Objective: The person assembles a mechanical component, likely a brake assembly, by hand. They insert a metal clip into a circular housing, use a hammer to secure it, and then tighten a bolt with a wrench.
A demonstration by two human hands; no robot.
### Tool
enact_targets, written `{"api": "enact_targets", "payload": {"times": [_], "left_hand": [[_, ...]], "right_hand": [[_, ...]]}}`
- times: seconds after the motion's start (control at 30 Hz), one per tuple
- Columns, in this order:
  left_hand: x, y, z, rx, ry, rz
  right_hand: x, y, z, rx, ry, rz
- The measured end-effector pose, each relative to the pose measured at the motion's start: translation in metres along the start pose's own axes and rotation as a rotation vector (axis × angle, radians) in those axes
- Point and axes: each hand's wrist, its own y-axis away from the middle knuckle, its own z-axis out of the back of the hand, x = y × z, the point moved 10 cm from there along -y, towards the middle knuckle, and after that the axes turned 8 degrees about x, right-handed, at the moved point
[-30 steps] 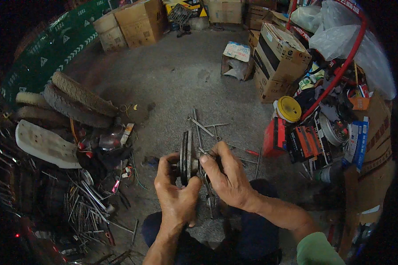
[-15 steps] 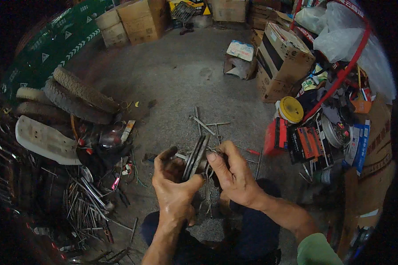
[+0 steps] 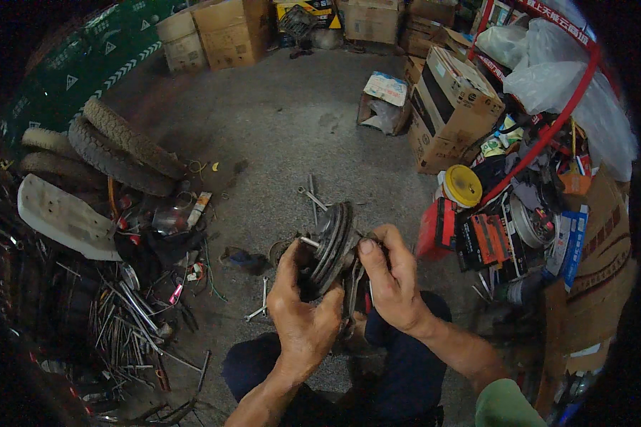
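Note:
My left hand (image 3: 303, 313) is closed around a round, dark, greasy metal part (image 3: 332, 249), its fingers on the far side and its thumb along the near edge. The part has a grooved rim and stands tilted on edge; a short bright pin (image 3: 309, 242) sticks out of its left face. Close against its right side is my right hand (image 3: 392, 277), thumb and forefinger pinched together. What lies in that pinch is too dark to make out. Below the hands, a long wrench-like tool (image 3: 352, 288) shows in part. A small wrench (image 3: 264, 302) lies on the floor to the left.
Tyres (image 3: 124, 149), a pale curved panel (image 3: 68, 213) and a heap of metal rods and tools (image 3: 124, 331) lie at the left. On the right are cardboard boxes (image 3: 456, 107), a yellow-lidded tub (image 3: 463, 185) and a red bent tube (image 3: 548, 146). More tools (image 3: 312, 198) lie ahead.
The round part has turned from nearly edge-on to show more of its left face. Both hands have shifted slightly, the right one a little to the right. The small wrench has come into sight.

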Motion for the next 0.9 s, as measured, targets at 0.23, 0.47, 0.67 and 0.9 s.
{"api": "enact_targets", "payload": {"times": [0.23, 0.47, 0.67, 0.9], "left_hand": [[-0.007, -0.004, 0.003, 0.028, 0.121, 0.064], [0.002, -0.005, 0.005, 0.022, 0.258, 0.155], [0.008, -0.004, 0.01, 0.021, 0.409, 0.259], [0.017, 0.0, 0.017, 0.003, 0.441, 0.339]], "right_hand": [[0.007, 0.0, 0.006, -0.036, 0.034, 0.027], [-0.002, 0.001, 0.0, 0.01, -0.035, -0.067], [0.002, 0.001, -0.003, 0.07, -0.11, -0.098], [0.009, 0.001, -0.003, 0.085, -0.087, -0.038]]}}
